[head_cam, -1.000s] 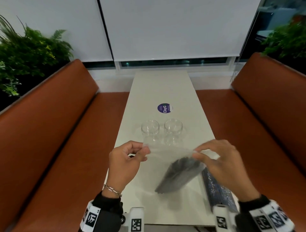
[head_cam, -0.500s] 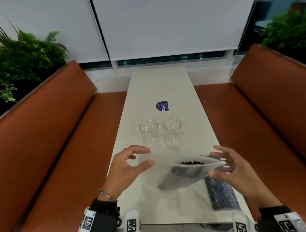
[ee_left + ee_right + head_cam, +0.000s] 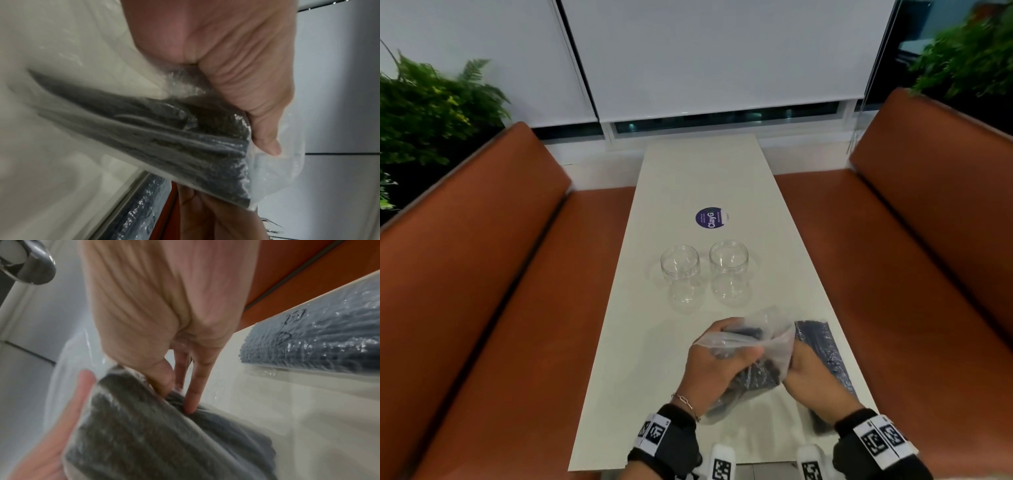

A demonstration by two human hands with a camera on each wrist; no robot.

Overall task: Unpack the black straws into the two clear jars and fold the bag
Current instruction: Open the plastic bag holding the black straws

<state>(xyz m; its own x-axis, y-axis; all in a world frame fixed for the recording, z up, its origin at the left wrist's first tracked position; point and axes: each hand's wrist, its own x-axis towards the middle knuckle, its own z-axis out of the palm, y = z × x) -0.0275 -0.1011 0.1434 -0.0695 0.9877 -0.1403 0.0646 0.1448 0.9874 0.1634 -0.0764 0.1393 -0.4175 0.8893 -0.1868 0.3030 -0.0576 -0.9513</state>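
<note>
- While the left hand (image 3: 717, 368) wraps round the clear bag (image 3: 763, 337) from outside, clamping the bundle of black straws (image 3: 756, 373) through the plastic, the right hand (image 3: 813, 375) has thumb and fingers at the open mouth, pinching at the straw ends.
- All of this sits low over the near end of the table (image 3: 688, 185), a little toward its right edge.
- Up the table's middle stand the two clear jars (image 3: 680, 263), side by side, upright, mouths open, nothing in them yet.
- From the right wrist view, the right fingertips (image 3: 190, 408) are pressed into the bundle's end, with the film bunched around them.
- Best play here, I'd say: loosen the left squeeze slightly, so the straws can slide instead of being pinned.
- Take a modest clump, not the lot; a jar mouth looks narrow for the full bundle.
- Pull along the straws' own line, and keep the bag's mouth peeled back with the left thumb (image 3: 265, 146).
- Risk: crumpled film catches the ends and loose straws fan out over the table.
- Beside the right hand, along the right edge, lies a second sealed pack of straws (image 3: 822, 349), untouched.
</note>
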